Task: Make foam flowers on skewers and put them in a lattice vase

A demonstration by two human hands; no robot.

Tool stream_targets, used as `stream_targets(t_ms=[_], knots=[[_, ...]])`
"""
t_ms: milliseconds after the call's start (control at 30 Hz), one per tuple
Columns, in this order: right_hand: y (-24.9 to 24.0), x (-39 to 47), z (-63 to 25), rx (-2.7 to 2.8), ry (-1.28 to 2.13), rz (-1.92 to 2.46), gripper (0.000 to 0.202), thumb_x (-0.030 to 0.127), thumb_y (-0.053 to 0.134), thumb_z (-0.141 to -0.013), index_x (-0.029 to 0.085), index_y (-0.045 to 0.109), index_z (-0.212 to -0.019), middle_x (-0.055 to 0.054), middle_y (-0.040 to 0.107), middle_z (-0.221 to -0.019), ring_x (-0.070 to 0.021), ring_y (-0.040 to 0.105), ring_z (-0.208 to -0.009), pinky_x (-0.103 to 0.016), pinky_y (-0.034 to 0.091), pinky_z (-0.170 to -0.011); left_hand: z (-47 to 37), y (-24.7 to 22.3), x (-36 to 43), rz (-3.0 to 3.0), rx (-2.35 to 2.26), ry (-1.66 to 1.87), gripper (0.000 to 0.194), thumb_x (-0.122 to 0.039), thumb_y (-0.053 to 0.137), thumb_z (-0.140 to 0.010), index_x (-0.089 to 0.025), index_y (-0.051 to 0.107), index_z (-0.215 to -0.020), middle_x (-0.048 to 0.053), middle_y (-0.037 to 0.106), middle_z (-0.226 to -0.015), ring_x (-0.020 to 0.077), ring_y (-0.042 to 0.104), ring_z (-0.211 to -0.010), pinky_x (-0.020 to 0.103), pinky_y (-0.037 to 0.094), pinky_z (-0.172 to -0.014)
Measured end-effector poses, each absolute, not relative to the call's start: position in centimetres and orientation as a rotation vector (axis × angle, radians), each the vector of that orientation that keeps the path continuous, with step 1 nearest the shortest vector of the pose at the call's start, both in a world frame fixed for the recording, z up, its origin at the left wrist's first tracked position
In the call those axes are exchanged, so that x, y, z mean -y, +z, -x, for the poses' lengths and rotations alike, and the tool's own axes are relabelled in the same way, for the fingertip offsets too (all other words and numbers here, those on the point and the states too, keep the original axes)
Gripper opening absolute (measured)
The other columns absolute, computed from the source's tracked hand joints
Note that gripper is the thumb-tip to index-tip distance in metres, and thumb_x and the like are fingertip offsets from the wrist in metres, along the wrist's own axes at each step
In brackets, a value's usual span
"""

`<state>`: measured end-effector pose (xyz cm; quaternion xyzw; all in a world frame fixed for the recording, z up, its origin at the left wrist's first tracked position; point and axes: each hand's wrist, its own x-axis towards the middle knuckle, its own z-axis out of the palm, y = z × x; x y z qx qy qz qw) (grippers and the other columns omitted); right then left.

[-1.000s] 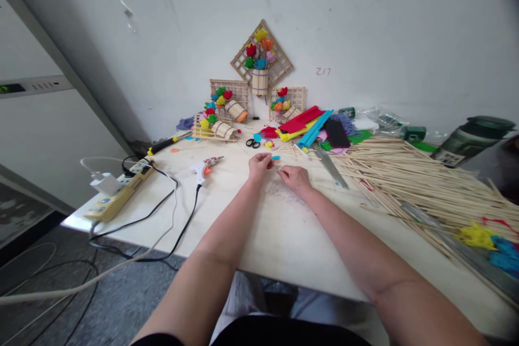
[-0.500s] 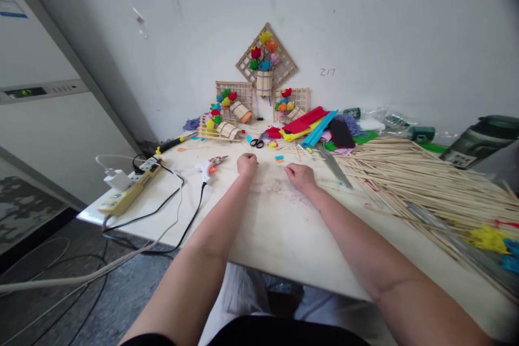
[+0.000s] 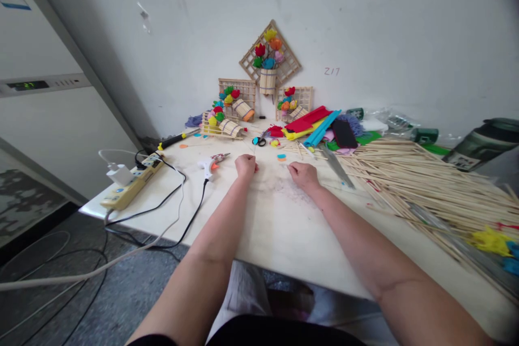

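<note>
My left hand [image 3: 245, 167] is closed just above the table, left of centre. A thin stem stands up from its fingers, tipped with a small round blue piece [image 3: 255, 141] that overlaps the black-handled scissors [image 3: 261, 142] behind. My right hand [image 3: 304, 175] hovers to the right with thumb and forefinger pinched; what lies between them is too small to make out. Between and beyond the hands lie a small blue paper piece [image 3: 281, 156] and an orange one [image 3: 281, 160]. Left of my left hand rests a white glue gun [image 3: 207, 166].
Lattice panels with paper flowers [image 3: 267, 59] stand against the wall. Coloured paper [image 3: 310, 121], a phone [image 3: 344, 134] and a long metal ruler [image 3: 337, 167] lie behind right. Many thin sticks [image 3: 425, 173] spread rightward near a dark bottle [image 3: 482, 143]. A power strip [image 3: 133, 181] and cables occupy the left.
The blue piece on the stem has shifted right, in front of the scissors. Both hands stay nearly in place and closed. The whole view has turned slightly.
</note>
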<state>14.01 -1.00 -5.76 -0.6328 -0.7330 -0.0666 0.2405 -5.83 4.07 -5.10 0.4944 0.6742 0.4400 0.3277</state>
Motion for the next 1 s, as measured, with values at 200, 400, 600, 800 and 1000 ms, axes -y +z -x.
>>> stream_targets(t_ms=[200, 400, 600, 800, 1000], knots=[[-5.6, 1.2, -14.1, 2.013, -0.176, 1.720, 0.031, 0.033, 0.040, -0.084, 0.021, 0.068, -0.082, -0.005, 0.071, -0.083, -0.0178, 0.063, -0.077, -0.025, 0.034, -0.061, 5.4, -5.0, -3.8, -1.361, -1.790, 1.203, 0.014, -0.020, 0.051, -0.071, -0.016, 0.061, -0.061, 0.002, 0.056, -0.044, 0.0132, 0.053, -0.041, 0.024, 0.042, -0.052], [-5.6, 1.2, -13.6, 1.901, 0.037, 1.579, 0.027, 0.031, 0.045, -0.081, 0.020, 0.069, -0.086, -0.005, 0.071, -0.082, -0.0183, 0.063, -0.077, -0.026, 0.041, -0.067, 5.1, -3.8, -2.6, -0.979, -1.108, 1.314, 0.008, -0.022, 0.053, -0.076, -0.014, 0.054, -0.075, -0.001, 0.055, -0.051, 0.0084, 0.051, -0.042, 0.021, 0.042, -0.049], [-5.4, 1.7, -11.2, 1.664, 0.774, 1.392, 0.038, 0.024, 0.051, -0.077, 0.012, 0.061, -0.112, -0.008, 0.070, -0.089, -0.0129, 0.060, -0.063, -0.026, 0.048, -0.062, 4.2, -3.4, -1.8, -0.806, -0.624, 1.248, 0.007, -0.018, 0.057, -0.075, -0.013, 0.053, -0.075, -0.001, 0.056, -0.057, 0.0058, 0.052, -0.047, 0.016, 0.042, -0.047], [-6.6, 1.5, -10.0, 1.663, 0.872, 1.216, 0.045, 0.027, 0.054, -0.077, 0.017, 0.056, -0.120, -0.005, 0.069, -0.092, -0.0121, 0.060, -0.066, -0.029, 0.051, -0.067, 3.6, -3.4, -1.6, -0.713, -0.593, 1.226, 0.005, -0.010, 0.053, -0.078, -0.012, 0.054, -0.074, 0.003, 0.063, -0.071, 0.0070, 0.060, -0.061, 0.013, 0.042, -0.046], [-6.6, 1.7, -9.9, 1.630, 0.832, 1.076, 0.034, 0.036, 0.057, -0.075, 0.021, 0.067, -0.104, -0.005, 0.069, -0.098, -0.0168, 0.063, -0.084, -0.030, 0.051, -0.074, 3.1, -3.6, -1.1, -0.719, -0.564, 1.162, 0.011, -0.009, 0.052, -0.078, -0.012, 0.054, -0.067, 0.004, 0.065, -0.072, 0.0069, 0.059, -0.057, 0.014, 0.042, -0.045]])
